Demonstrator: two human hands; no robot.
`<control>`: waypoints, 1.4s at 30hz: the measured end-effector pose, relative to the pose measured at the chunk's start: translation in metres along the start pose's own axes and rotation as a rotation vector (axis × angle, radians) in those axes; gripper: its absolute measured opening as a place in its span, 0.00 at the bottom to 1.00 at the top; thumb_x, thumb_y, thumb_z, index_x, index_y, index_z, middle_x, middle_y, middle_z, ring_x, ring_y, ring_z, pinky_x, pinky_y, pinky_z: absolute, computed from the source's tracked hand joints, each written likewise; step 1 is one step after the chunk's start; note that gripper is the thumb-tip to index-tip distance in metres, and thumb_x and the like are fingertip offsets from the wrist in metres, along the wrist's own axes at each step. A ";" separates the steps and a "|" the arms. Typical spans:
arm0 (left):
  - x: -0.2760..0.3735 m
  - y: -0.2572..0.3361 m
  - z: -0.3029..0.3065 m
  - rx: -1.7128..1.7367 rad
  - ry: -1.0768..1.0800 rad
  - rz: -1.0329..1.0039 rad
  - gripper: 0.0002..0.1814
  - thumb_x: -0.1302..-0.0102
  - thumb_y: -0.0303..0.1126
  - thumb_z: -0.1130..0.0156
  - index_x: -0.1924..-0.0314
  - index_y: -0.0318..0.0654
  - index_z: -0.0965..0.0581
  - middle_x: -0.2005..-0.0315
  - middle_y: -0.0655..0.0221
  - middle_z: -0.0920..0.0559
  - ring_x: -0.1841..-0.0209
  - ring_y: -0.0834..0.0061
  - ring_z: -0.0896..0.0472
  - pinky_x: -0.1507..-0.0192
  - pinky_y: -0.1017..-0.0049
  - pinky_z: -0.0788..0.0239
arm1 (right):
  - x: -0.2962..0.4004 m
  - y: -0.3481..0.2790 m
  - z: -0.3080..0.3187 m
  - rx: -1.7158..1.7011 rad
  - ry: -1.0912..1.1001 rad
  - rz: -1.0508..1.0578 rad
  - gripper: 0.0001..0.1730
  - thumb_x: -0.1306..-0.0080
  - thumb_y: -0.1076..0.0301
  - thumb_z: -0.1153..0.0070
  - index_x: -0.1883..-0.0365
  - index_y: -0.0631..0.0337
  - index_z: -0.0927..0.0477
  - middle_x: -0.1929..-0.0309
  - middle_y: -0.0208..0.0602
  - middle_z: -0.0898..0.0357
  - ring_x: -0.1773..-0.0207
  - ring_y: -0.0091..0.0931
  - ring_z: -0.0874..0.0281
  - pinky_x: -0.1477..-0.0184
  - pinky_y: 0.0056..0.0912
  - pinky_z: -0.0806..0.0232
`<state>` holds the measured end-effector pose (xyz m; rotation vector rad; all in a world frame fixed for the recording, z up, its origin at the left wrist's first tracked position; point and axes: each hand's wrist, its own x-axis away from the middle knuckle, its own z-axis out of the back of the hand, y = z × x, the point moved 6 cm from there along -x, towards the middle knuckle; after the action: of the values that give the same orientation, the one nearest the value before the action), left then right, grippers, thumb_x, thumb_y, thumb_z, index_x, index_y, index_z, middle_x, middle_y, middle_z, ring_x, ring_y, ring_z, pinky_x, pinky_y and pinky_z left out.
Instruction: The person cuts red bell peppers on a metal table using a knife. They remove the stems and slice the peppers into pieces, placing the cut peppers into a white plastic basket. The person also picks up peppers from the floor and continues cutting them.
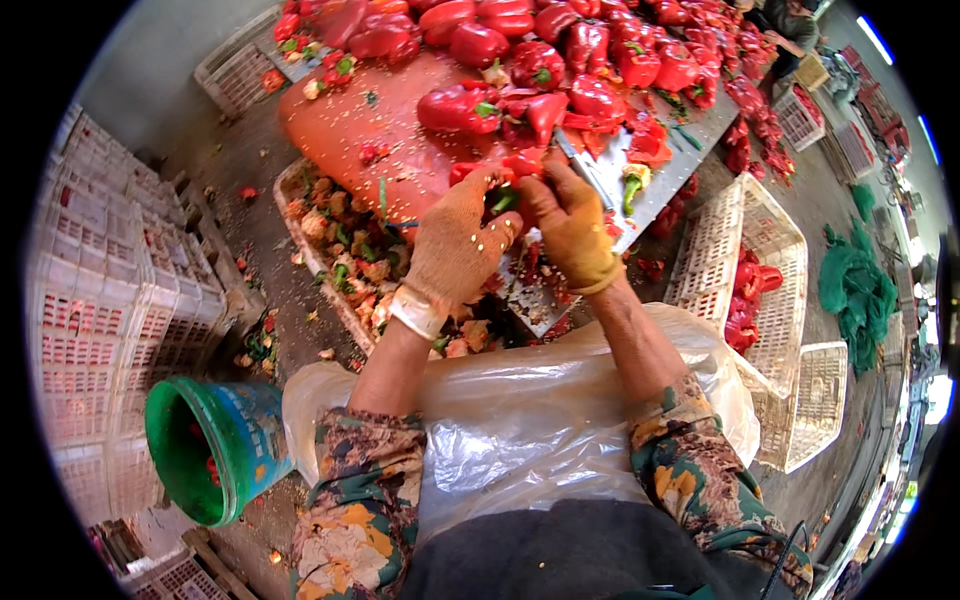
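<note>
Both my hands wear orange-brown knit gloves and meet over the near edge of the worktable. Between my left hand [454, 236] and my right hand [574, 232] is a red bell pepper with a green stem [506, 199], gripped from both sides and partly hidden by the fingers. A knife [585, 166] lies just beyond my right fingers, against the metal tabletop [660, 184]. A cut pepper core with a curled green stem [634, 186] rests to its right. Whole red bell peppers [457, 109] are heaped beyond my hands.
Below left, a crate [319, 274] holds cores and stems. A green bucket [214, 450] lies tilted by my left arm. Stacked white crates [97, 300] stand left. Right are a crate with red peppers [772, 300] and green netting [855, 289]. Another person [795, 34] is at the far right.
</note>
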<state>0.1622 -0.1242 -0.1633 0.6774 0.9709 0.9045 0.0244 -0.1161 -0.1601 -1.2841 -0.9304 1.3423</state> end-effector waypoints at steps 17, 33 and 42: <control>-0.014 -0.016 -0.010 -0.179 -0.095 -0.067 0.13 0.50 0.30 0.40 0.64 0.30 0.23 0.68 0.45 0.21 0.62 0.43 0.22 0.59 0.53 0.29 | -0.005 0.017 -0.003 0.527 0.000 0.408 0.16 0.34 0.64 0.38 0.53 0.65 0.22 0.56 0.46 0.22 0.56 0.40 0.21 0.54 0.35 0.30; -0.001 -0.033 -0.021 0.287 -0.152 0.165 0.17 0.42 0.26 0.38 0.51 0.33 0.20 0.62 0.60 0.15 0.59 0.70 0.17 0.55 0.72 0.26 | -0.024 0.041 0.015 -0.030 0.017 -0.040 0.13 0.30 0.63 0.42 0.52 0.61 0.20 0.67 0.24 0.22 0.64 0.18 0.30 0.61 0.24 0.34; -0.006 -0.015 0.005 -0.437 -0.082 -0.256 0.15 0.45 0.28 0.37 0.55 0.36 0.18 0.54 0.55 0.19 0.50 0.52 0.22 0.48 0.60 0.31 | -0.006 0.058 -0.007 -0.237 -0.080 0.024 0.44 0.45 0.70 0.31 0.32 0.65 0.38 0.50 0.43 0.21 0.47 0.28 0.23 0.46 0.33 0.28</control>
<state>0.1699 -0.1366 -0.1716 0.2107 0.7333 0.8177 0.0224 -0.1338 -0.2161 -1.4316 -1.1608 1.3397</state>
